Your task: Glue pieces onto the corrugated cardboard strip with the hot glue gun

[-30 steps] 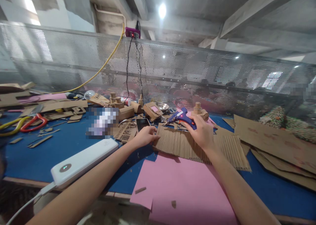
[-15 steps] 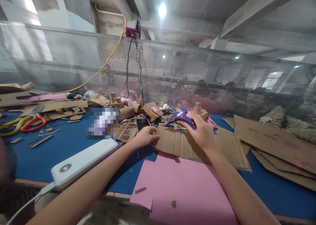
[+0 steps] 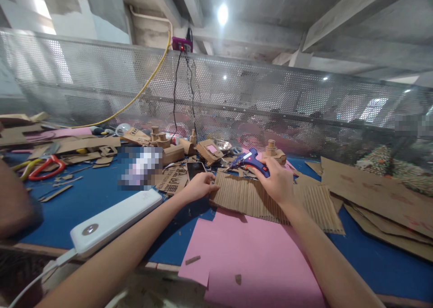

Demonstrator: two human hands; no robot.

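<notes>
My right hand (image 3: 278,180) is closed around the handle of a blue glue gun (image 3: 249,159), its nozzle pointing left above the far edge of a corrugated cardboard sheet (image 3: 237,195). At that sheet's left end, my left hand (image 3: 200,186) pinches the edge between thumb and fingers. The cardboard lies ridged side up, its near edge over a large pink sheet (image 3: 257,254). Just behind my left hand lies a phone (image 3: 195,168). Whether glue is coming from the nozzle is too small to tell.
A white power bank (image 3: 115,220) with a cable lies at left, scissors (image 3: 50,167) beyond it. Cardboard scraps and small cardboard models (image 3: 172,154) line the back before a perforated metal screen (image 3: 237,91). Flat cardboard (image 3: 375,195) is stacked right. Another person's arm (image 3: 15,202) enters left.
The other person's arm has come further in from the left edge, partly covering the scissor handles. My hands, the glue gun and the corrugated cardboard look almost unmoved.
</notes>
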